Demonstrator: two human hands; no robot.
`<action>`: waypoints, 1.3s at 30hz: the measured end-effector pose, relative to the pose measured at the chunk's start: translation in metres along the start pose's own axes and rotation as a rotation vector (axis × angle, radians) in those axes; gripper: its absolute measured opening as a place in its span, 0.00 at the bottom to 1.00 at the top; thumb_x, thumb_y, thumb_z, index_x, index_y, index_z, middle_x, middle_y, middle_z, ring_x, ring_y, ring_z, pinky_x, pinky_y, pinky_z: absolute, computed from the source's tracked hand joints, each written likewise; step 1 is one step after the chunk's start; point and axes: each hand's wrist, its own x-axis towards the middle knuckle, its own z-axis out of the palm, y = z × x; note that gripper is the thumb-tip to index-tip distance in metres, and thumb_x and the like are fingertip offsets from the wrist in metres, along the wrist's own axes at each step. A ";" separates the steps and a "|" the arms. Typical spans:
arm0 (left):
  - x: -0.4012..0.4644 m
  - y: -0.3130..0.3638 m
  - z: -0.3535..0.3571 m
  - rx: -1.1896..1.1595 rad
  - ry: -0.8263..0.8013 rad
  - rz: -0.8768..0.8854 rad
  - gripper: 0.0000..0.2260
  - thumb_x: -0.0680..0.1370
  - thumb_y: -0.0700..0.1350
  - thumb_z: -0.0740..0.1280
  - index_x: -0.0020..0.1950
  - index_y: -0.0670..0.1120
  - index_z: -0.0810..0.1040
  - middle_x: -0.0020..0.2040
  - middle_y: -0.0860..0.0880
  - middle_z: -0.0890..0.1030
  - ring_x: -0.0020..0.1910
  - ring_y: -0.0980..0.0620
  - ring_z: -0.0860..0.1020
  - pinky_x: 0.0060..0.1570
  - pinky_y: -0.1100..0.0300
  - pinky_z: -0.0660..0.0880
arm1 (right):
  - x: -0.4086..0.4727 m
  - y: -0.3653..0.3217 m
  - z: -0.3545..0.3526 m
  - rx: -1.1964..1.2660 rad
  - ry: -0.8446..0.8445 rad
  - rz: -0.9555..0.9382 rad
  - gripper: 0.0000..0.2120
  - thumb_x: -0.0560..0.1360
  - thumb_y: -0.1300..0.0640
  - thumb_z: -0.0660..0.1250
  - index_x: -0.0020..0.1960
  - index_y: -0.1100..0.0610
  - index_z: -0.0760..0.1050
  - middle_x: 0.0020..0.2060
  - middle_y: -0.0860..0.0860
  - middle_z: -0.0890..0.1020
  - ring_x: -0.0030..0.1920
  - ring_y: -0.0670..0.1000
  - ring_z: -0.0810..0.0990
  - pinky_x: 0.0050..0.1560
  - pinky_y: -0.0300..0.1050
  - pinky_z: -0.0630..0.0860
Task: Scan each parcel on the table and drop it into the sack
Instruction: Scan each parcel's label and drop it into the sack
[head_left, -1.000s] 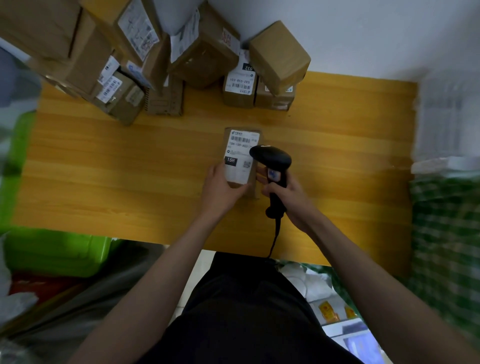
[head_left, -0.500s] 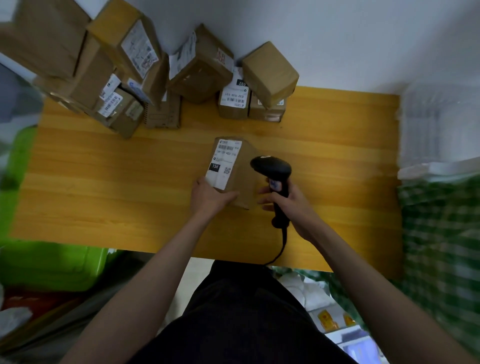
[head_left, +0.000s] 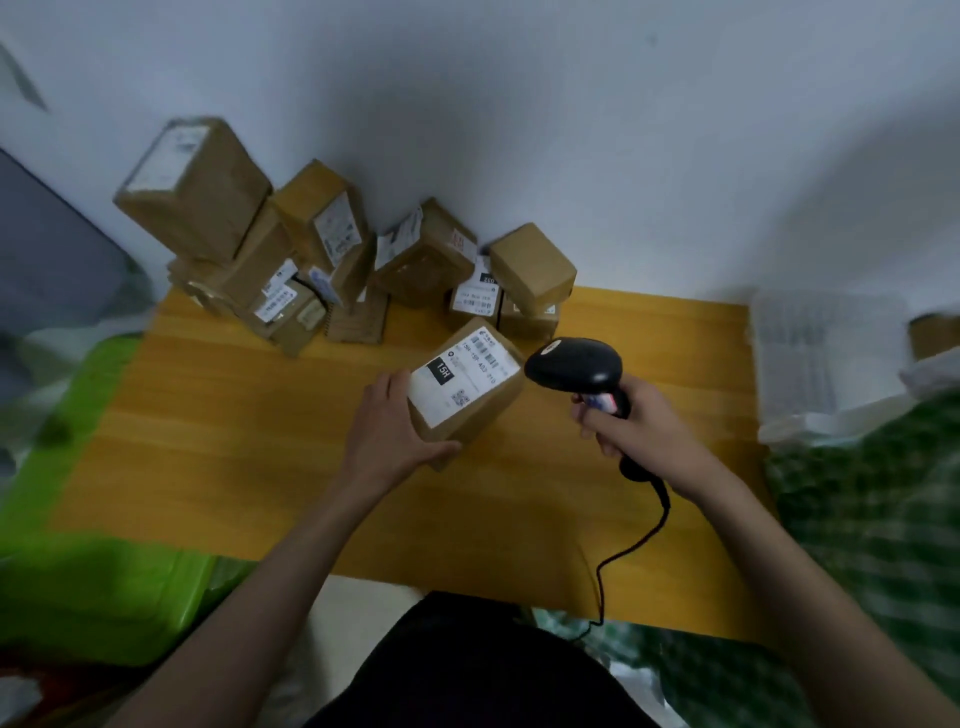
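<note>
Two hands at work over the yellow wooden worktop (head_left: 208, 415): left hand (head_left: 387, 434) has its grip closed around the near left corner of a tilted cardboard parcel (head_left: 467, 389), white label with "15H" facing up, thumb along the box's near edge. Right hand (head_left: 631, 426) clenched round the handle of a black barcode scanner (head_left: 574, 366), head just right of the parcel, cable trailing off the worktop's near edge. More cardboard parcels piled (head_left: 291, 260) against the white wall at the worktop's far side; green bin (head_left: 88, 587) low left, green checked sack (head_left: 872, 530) at right.
</note>
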 end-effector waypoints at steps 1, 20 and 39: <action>-0.002 0.000 -0.006 0.047 0.014 0.034 0.49 0.62 0.64 0.80 0.74 0.46 0.63 0.68 0.47 0.68 0.65 0.49 0.67 0.60 0.53 0.70 | 0.000 -0.006 -0.002 -0.055 -0.006 -0.042 0.04 0.78 0.64 0.68 0.52 0.59 0.77 0.35 0.52 0.81 0.28 0.44 0.75 0.30 0.39 0.74; -0.070 -0.024 -0.073 0.360 0.100 0.197 0.56 0.57 0.60 0.83 0.79 0.48 0.60 0.74 0.49 0.68 0.71 0.47 0.66 0.73 0.52 0.62 | -0.028 -0.060 -0.012 -0.936 -0.265 -0.441 0.18 0.76 0.56 0.69 0.65 0.47 0.73 0.42 0.42 0.79 0.43 0.47 0.77 0.38 0.43 0.72; -0.258 -0.096 -0.052 0.201 0.257 -0.186 0.53 0.53 0.59 0.82 0.75 0.48 0.66 0.64 0.49 0.74 0.59 0.45 0.74 0.59 0.51 0.71 | -0.066 -0.066 0.096 -0.765 -0.588 -0.594 0.16 0.77 0.56 0.71 0.63 0.46 0.74 0.51 0.41 0.80 0.51 0.43 0.77 0.51 0.39 0.72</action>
